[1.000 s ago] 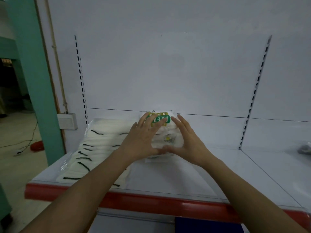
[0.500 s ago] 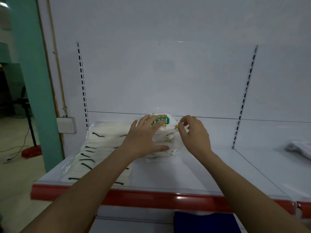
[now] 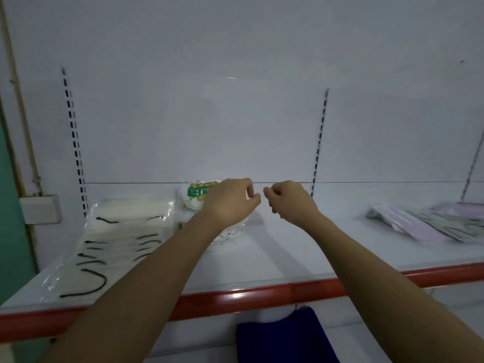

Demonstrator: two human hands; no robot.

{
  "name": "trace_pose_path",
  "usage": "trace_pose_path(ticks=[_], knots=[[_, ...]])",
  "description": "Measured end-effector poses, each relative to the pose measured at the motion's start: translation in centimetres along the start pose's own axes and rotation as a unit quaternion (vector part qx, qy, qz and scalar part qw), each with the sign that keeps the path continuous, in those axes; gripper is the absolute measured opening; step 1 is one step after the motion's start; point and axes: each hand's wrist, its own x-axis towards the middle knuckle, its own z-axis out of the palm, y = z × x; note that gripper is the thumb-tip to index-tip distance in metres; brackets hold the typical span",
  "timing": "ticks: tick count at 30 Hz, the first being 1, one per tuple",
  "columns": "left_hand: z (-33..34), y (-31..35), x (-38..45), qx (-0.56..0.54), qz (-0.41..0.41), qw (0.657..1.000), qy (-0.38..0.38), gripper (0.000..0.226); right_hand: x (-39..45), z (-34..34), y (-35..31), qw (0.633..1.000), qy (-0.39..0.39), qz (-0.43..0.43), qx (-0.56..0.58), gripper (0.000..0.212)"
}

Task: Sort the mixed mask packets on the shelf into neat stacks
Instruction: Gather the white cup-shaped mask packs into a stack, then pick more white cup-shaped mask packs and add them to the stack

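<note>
Your shelf (image 3: 262,279) carries white mask packets with black loops (image 3: 110,247) nearest, at left. Beyond, your left hand (image 3: 230,203) hovers over the green-labelled packet stack (image 3: 196,197), fingers loosely curled, gripping nothing visible. Your right hand (image 3: 290,200) hangs beside it, curled, empty. Loose packets (image 3: 432,224) lie far right.
</note>
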Motion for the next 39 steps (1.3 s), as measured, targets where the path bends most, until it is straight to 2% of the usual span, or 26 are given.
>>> trace_pose_path(ticks=[5, 10, 16, 19, 24, 28, 34, 39], knots=[[2.2, 5.2, 0.0, -0.026, -0.007, 0.998, -0.060, 0.025, -1.9, -3.5, 4.4, 0.999, -0.033, 0.040, -0.002, 0.040], [6.1, 11.7, -0.7, -0.020, 0.001, 0.993, -0.113, 0.027, -4.7, -7.4, 11.9, 0.995, -0.074, 0.065, -0.012, 0.039], [11.6, 23.5, -1.7, -0.074, -0.001, 0.987, -0.143, 0.022, -9.5, -14.7, 22.0, 0.994, -0.064, 0.088, -0.022, 0.034], [14.4, 29.8, -2.0, -0.099, 0.005, 0.984, -0.149, 0.019, -11.8, -18.6, 26.8, 0.994, -0.036, 0.105, -0.015, 0.041], [19.0, 39.0, -2.2, -0.146, 0.022, 0.976, -0.158, 0.017, -14.9, -24.3, 34.1, 0.994, 0.005, 0.106, -0.039, 0.035], [22.4, 44.6, -1.4, -0.139, 0.050, 0.974, -0.171, 0.020, -15.8, -27.7, 39.9, 0.989, 0.019, 0.141, -0.038, 0.043], [25.5, 50.9, 1.9, -0.144, 0.100, 0.968, -0.181, 0.022, -14.3, -29.5, 47.3, 0.987, 0.025, 0.148, -0.056, 0.043], [26.9, 48.6, 7.7, -0.117, 0.082, 0.981, -0.133, 0.019, -6.4, -26.6, 47.9, 0.997, -0.016, 0.068, -0.041, 0.036]])
